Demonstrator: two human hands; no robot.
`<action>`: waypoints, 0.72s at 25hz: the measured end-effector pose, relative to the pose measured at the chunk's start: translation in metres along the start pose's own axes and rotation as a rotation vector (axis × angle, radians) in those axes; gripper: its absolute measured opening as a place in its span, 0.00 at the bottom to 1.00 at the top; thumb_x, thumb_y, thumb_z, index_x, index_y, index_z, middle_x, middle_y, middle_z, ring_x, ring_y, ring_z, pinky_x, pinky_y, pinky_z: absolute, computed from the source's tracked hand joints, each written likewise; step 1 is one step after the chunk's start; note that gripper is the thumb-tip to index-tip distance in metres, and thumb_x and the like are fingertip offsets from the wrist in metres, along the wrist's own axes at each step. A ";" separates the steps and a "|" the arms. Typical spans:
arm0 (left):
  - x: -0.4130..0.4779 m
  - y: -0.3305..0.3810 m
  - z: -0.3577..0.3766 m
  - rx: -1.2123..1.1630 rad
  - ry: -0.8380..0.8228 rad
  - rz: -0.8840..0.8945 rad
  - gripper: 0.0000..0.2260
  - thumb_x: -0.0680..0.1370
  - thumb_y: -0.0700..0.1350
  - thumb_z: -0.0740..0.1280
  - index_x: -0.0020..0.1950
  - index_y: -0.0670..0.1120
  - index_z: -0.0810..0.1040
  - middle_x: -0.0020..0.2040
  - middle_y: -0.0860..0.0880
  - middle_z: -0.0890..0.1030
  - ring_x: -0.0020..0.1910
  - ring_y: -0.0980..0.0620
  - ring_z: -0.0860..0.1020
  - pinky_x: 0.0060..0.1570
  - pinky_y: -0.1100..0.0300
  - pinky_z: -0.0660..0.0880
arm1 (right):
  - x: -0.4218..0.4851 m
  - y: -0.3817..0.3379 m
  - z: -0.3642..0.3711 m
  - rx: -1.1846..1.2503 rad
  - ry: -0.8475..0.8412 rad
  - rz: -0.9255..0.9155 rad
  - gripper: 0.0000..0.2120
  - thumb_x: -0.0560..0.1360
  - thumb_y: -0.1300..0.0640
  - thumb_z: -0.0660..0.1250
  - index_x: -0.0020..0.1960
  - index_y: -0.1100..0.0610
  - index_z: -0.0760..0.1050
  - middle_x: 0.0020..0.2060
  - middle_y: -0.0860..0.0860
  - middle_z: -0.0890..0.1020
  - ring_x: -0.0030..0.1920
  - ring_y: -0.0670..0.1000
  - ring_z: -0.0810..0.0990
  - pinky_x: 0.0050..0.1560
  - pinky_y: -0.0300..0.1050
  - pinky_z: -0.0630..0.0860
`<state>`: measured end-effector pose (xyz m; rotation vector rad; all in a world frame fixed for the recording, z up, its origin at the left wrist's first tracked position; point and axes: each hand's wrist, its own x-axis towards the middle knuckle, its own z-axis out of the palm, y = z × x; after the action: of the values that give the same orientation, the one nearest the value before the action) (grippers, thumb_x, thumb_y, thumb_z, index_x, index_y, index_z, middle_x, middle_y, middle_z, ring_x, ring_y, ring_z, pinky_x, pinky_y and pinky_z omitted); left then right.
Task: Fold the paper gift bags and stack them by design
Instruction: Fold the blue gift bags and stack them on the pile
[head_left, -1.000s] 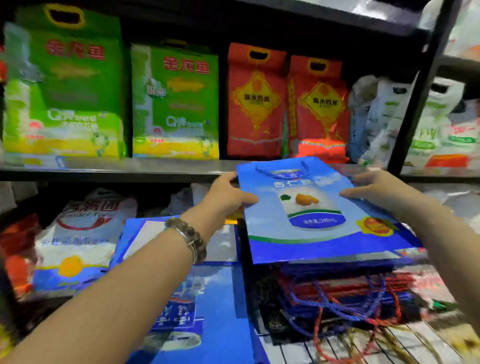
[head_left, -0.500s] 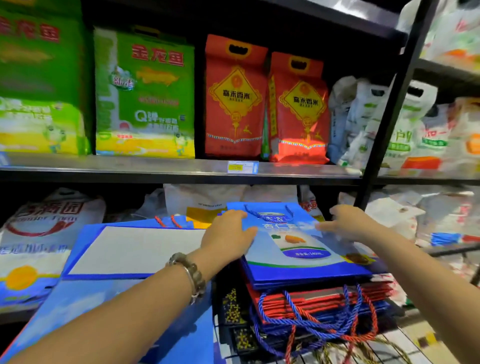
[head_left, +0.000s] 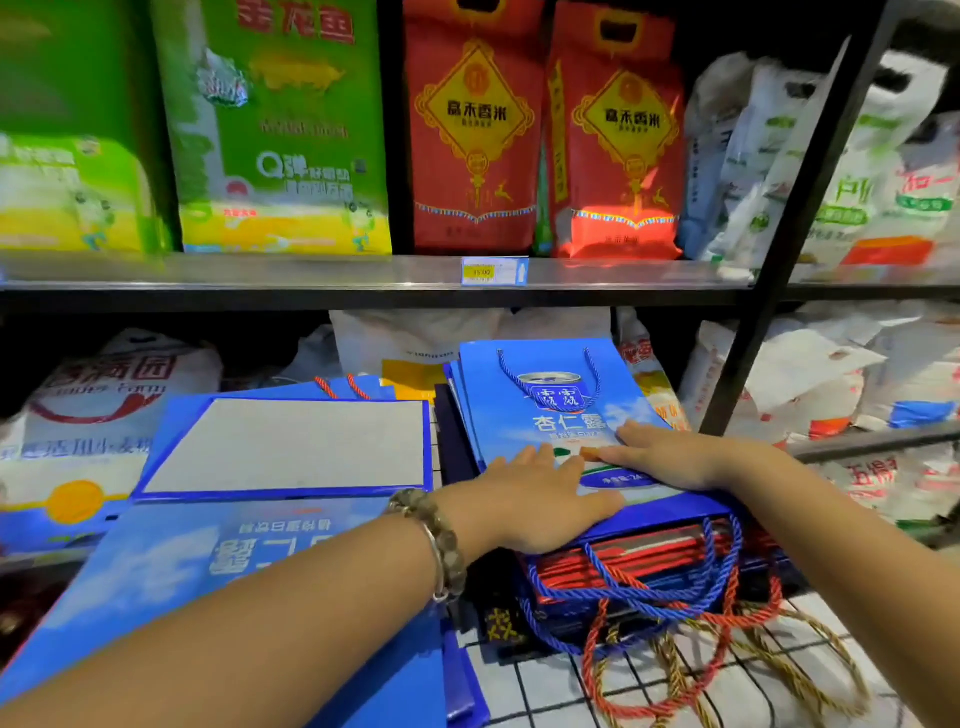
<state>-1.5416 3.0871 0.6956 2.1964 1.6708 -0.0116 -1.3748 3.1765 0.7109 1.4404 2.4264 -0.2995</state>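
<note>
A blue bag (head_left: 550, 405), folded flat, is laid on top of a stack (head_left: 649, 561) of flat red and blue bags at the right. It is pressed down by both hands. The left hand (head_left: 535, 499) is spread on its near left part and the right hand (head_left: 670, 457) on its near right part. Fingers are kept straight, so neither grip is closed on anything. A bracelet (head_left: 441, 540) is worn on the left wrist. Blue, red and gold cords (head_left: 675, 597) are spilled from the stack's near edge onto a white wire grid (head_left: 649, 691).

Just left of the stack a larger blue bag (head_left: 260, 545) is laid with its white print upside down. A grey panel (head_left: 291, 447) framed in blue is seen at its far end.

On the shelf (head_left: 311, 275) above, green sacks (head_left: 280, 130) and red sacks (head_left: 472, 130) are stood upright, with a price tag (head_left: 493, 270) on the edge.

The top bag's lower print is covered by the hands. The designs of the bags lower in the stack cannot be made out. The sacks' tops are cut off by the frame.
</note>
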 end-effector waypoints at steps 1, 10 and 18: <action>0.000 0.000 0.001 -0.003 -0.008 -0.003 0.33 0.77 0.67 0.44 0.77 0.51 0.44 0.77 0.44 0.42 0.76 0.45 0.41 0.73 0.44 0.43 | 0.001 -0.002 0.000 -0.017 -0.032 -0.003 0.13 0.80 0.40 0.43 0.59 0.37 0.62 0.66 0.56 0.64 0.69 0.55 0.62 0.69 0.49 0.56; -0.016 0.006 -0.010 -0.235 0.061 -0.031 0.31 0.78 0.63 0.51 0.77 0.51 0.49 0.77 0.45 0.46 0.76 0.47 0.45 0.72 0.49 0.44 | 0.002 -0.003 -0.011 -0.294 -0.083 -0.008 0.22 0.83 0.52 0.45 0.76 0.47 0.46 0.73 0.57 0.55 0.73 0.58 0.55 0.71 0.52 0.53; -0.119 -0.053 -0.035 -0.205 0.345 -0.028 0.22 0.78 0.53 0.61 0.71 0.52 0.65 0.71 0.55 0.68 0.67 0.56 0.67 0.58 0.68 0.61 | -0.053 -0.104 -0.034 0.084 0.651 -0.340 0.16 0.77 0.49 0.62 0.64 0.51 0.74 0.62 0.48 0.77 0.62 0.50 0.73 0.61 0.46 0.68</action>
<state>-1.6333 2.9991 0.7398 2.1067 1.7853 0.5349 -1.4477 3.0949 0.7647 1.2916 3.2249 0.0088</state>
